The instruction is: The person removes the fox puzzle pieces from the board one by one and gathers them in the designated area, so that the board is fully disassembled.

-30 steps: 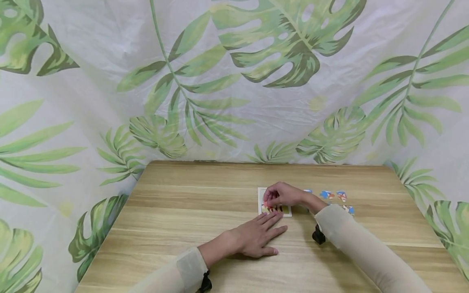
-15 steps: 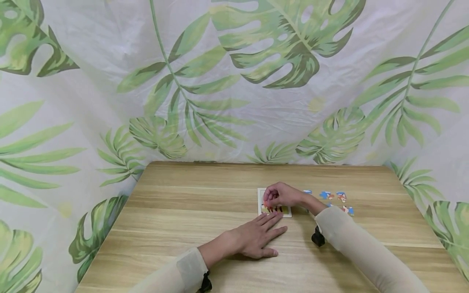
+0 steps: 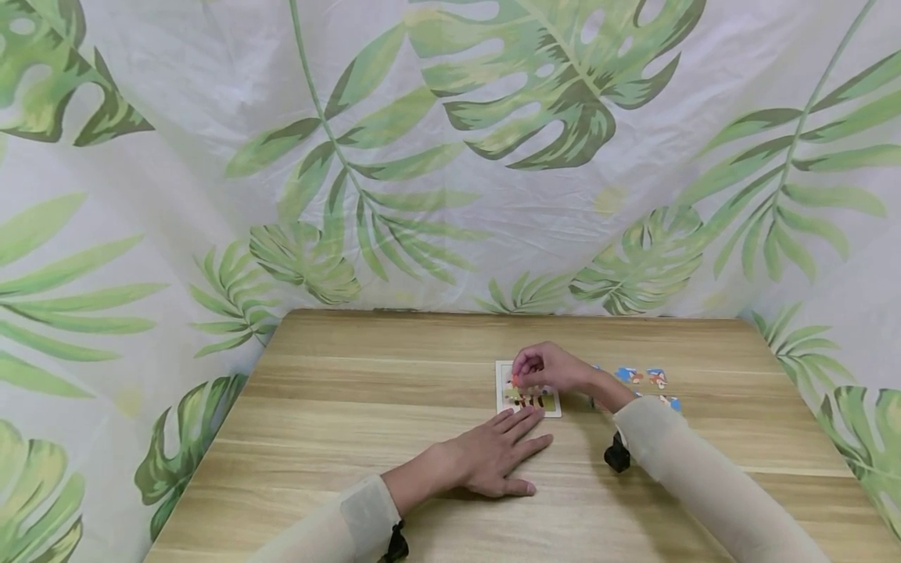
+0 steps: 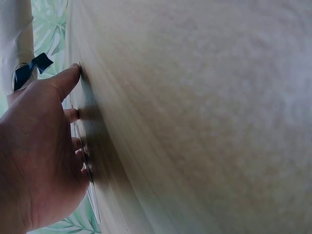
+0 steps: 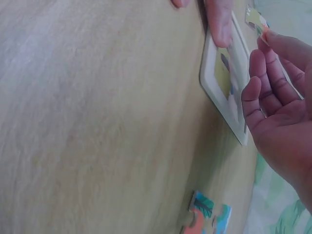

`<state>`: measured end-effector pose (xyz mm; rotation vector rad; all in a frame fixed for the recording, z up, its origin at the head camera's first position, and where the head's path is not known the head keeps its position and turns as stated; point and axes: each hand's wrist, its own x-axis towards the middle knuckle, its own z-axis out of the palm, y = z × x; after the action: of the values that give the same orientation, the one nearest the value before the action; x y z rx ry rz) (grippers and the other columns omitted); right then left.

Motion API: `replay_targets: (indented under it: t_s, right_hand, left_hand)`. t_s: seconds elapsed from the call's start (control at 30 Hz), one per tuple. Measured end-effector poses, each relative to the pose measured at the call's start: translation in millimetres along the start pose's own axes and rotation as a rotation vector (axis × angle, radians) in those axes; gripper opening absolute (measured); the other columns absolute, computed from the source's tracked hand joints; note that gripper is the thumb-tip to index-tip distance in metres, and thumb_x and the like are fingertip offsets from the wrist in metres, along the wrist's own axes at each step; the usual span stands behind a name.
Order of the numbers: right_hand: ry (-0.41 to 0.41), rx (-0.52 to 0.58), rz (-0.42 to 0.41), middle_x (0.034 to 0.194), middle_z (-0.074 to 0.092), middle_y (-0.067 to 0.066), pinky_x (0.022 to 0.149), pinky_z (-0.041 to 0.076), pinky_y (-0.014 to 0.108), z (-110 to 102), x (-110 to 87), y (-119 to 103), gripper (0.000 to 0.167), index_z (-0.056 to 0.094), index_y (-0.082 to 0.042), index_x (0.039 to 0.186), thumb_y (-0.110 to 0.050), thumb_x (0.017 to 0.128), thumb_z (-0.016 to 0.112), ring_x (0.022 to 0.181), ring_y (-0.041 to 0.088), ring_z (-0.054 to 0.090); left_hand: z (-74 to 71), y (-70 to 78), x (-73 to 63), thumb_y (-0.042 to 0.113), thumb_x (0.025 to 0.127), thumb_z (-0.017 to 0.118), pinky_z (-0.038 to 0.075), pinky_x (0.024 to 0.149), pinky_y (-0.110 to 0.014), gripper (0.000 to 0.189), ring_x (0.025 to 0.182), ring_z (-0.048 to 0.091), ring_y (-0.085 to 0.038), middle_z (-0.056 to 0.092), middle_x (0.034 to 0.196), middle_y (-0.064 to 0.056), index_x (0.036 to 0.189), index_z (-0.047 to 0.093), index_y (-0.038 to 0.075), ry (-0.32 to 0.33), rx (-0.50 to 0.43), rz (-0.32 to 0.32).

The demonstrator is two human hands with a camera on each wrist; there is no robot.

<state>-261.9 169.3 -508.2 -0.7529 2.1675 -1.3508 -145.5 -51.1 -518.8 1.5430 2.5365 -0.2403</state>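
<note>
right hand pinching a puzzle piece
thumb and finger clamp the piece in the grip, above the puzzle tray; the left hand, fingers spread straight, touches the tray's near edge; loose pieces lie right of the grip.

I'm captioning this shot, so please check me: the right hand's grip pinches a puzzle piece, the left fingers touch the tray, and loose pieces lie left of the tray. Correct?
Only the side is wrong: the loose pieces lie right of the tray, as the head view shows. The right hand's grip pinches a puzzle piece, and the left fingers touch the tray.
</note>
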Motion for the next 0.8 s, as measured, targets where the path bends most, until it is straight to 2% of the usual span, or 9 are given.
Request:
replay_targets:
  t_s: [0.17,0.4,0.63,0.8]
  right_hand:
    - [0.031,-0.01,-0.012,0.096,0.074,0.01,0.077,0.059,0.034,-6.7,-7.9,-0.8,0.01,0.071,0.001,0.109,-0.003,0.099,0.072,0.084,0.018,0.07]
    - [0.039,0.018,-0.023,0.095,0.074,0.011,0.078,0.062,0.038,-15.8,-19.8,-2.3,0.011,0.071,0.002,0.11,-0.003,0.1,0.072,0.087,0.029,0.073]
    - [0.049,0.015,0.003,0.097,0.074,0.012,0.079,0.06,0.034,-21.5,-34.7,-5.3,0.012,0.071,0.002,0.108,-0.005,0.099,0.074,0.087,0.021,0.071]
    - [0.059,-0.014,0.011,0.097,0.073,0.013,0.078,0.059,0.035,-24.9,-47.1,-5.5,0.012,0.071,0.002,0.109,-0.004,0.099,0.074,0.087,0.02,0.07]
  left_hand:
    - [-0.9,0.8,-0.3,0.069,0.108,0.03,0.017,0.132,-0.042,0.079,0.165,0.007,-0.027,0.007,0.178,-0.014,0.172,0.019,0.022,-0.003,-0.003,-0.001]
    - [-1.4,0.0,-0.3,0.068,0.109,0.028,0.014,0.133,-0.041,0.079,0.165,0.001,-0.025,0.001,0.179,-0.012,0.172,0.014,0.023,-0.037,-0.025,-0.008]
    - [-0.5,0.5,0.3,0.068,0.109,0.027,0.014,0.133,-0.041,0.079,0.165,0.002,-0.026,0.001,0.179,-0.013,0.172,0.015,0.022,-0.026,-0.022,-0.008]
    - [-0.5,1.1,0.6,0.068,0.109,0.028,0.015,0.132,-0.042,0.079,0.165,0.003,-0.026,0.002,0.179,-0.014,0.172,0.015,0.022,-0.02,-0.017,-0.007]
